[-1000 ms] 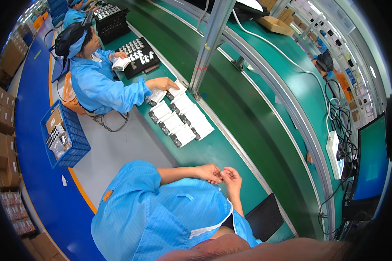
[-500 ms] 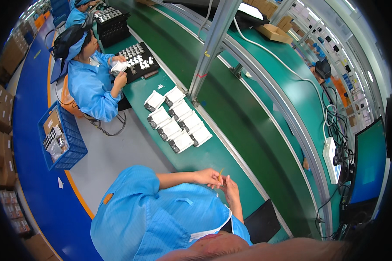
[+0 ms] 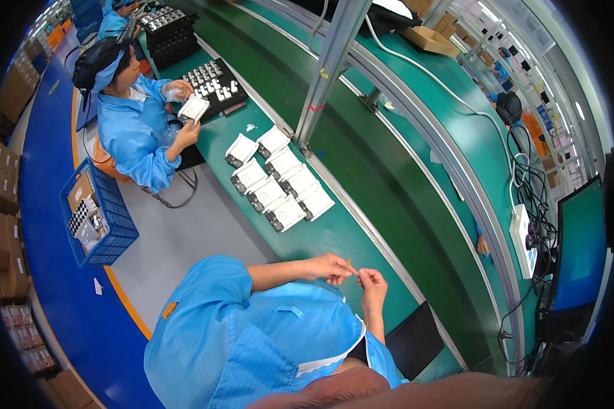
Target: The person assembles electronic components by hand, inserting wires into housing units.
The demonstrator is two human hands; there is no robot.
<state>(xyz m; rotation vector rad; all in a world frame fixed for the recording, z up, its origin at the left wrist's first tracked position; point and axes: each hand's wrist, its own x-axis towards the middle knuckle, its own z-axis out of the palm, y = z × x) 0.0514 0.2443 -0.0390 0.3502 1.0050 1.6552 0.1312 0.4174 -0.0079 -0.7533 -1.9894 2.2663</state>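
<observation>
Green workbench (image 3: 361, 238), long and curved, ran under and beyond both hands, with a conveyor lane on its far side.

Item 1. Left hand (image 3: 331, 266): fingers drawn together, tips pinched on a thin orange sliver (image 3: 348, 262) that stood up just above them.

Item 2. Right hand (image 3: 372, 279): raised just beside the left, fingertips bunched and nearly meeting it. Whether it also gripped the sliver could not be told. The sliver was held over the bench, between the two hands.

Item 3. Black mat (image 3: 416, 337): flat on the bench edge, nearer the body than the right hand.

Item 4. White boxed units (image 3: 280, 184): a cluster in two rows on the bench, beyond the left hand and well apart from it.

Item 5. Metal post (image 3: 324, 75): upright, rising from the bench beyond the white units.

Item 6. Co-worker in a blue coat (image 3: 133, 129): seated far beyond the left hand, holding one white unit (image 3: 193, 109), with a black tray of small white parts (image 3: 215, 78) just past it.

Item 7. Blue crate (image 3: 99, 218): on the floor, far out to the left of the left hand, holding mixed small goods.

Item 8. Monitor (image 3: 580, 252) and white power strip (image 3: 523, 240): far to the right of the right hand, with cables around them.
</observation>
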